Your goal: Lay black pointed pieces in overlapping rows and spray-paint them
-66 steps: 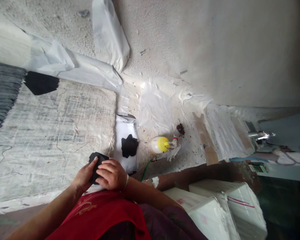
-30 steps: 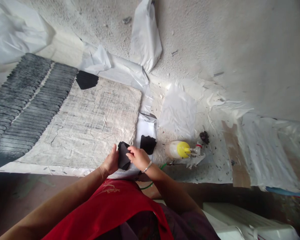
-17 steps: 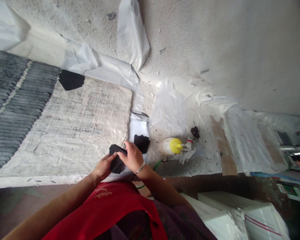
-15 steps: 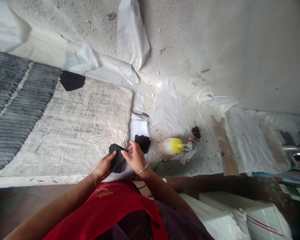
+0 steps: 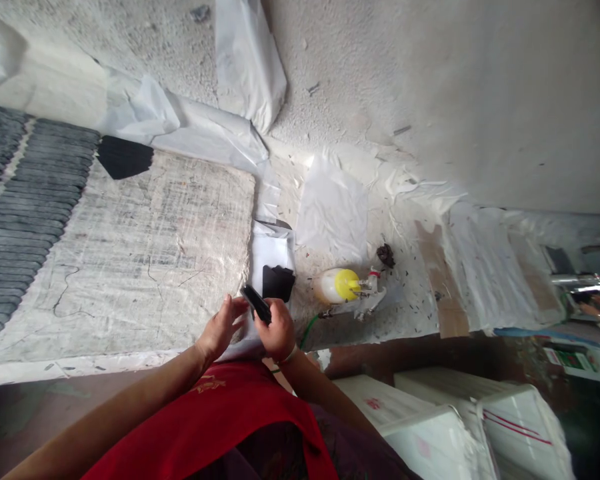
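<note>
My right hand is closed around a stack of black flat pieces, now turned edge-up. Just left of the stack is my left hand, its fingers apart and the fingertips close to the pieces; whether they touch is unclear. Behind the right hand, more black pieces lie on a white sheet. A worn whitish cloth-covered board spreads out to the left. On its far edge rests a black angular piece, beside rows of overlapping dark grey strips.
A spray gun with a yellow and white cup lies to the right, its green hose running off the front edge. Beyond it are a dark crumpled lump and brown tape. White boxes stand below. Plastic sheeting hangs at the wall.
The black stack has passed from my left hand to my right and tilted from flat to edge-up. My left hand has loosened its grip. The view has shifted slightly.
</note>
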A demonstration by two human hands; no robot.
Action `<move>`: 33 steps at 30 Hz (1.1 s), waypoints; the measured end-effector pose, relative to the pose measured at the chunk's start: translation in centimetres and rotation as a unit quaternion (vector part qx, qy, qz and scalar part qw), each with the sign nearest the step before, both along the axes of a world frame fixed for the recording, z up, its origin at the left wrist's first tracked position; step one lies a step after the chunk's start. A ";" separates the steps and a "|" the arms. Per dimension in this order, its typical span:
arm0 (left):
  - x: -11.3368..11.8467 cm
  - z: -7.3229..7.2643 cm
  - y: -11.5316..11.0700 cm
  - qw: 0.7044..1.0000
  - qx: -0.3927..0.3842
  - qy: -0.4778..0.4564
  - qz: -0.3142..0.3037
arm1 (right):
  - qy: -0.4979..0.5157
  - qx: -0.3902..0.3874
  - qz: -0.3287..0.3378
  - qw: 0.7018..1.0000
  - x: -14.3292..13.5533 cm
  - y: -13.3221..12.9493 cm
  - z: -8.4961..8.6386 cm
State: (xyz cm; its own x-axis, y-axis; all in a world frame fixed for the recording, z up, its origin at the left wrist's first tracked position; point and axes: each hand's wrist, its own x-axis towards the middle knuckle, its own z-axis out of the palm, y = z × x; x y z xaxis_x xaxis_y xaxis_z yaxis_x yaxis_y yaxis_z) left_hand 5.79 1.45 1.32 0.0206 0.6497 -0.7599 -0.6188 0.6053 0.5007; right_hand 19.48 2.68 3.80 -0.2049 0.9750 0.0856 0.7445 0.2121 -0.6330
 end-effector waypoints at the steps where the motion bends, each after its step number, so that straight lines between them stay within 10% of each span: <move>1: -0.2 -0.2 -0.2 1.000 -0.008 0.006 0.007 | -0.033 0.002 0.003 0.999 0.8 0.2 -0.7; 10: -1.2 -1.1 -2.0 0.999 -0.021 0.024 0.011 | -0.159 -0.056 0.029 0.985 2.5 0.5 -6.9; 21: -0.7 -0.7 -2.2 0.999 -0.016 0.009 -0.046 | 0.020 -0.120 -0.067 0.990 1.9 1.4 -5.1; 26: 0.3 0.6 -0.9 0.996 0.025 -0.040 -0.079 | 0.264 -0.288 -0.065 0.918 0.7 0.9 -2.9; 33: 0.2 0.0 -0.9 0.999 -0.034 -0.016 -0.020 | 0.100 -0.268 -0.014 0.958 -1.2 -0.3 -1.8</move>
State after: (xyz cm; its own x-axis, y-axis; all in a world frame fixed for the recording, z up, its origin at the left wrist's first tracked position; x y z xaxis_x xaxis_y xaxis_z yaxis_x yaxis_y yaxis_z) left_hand 6.00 0.54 1.37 0.0701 0.5951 -0.8006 -0.6089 0.6613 0.4382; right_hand 18.24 2.37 2.03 -0.2105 0.8948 -0.3937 0.5973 -0.2011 -0.7764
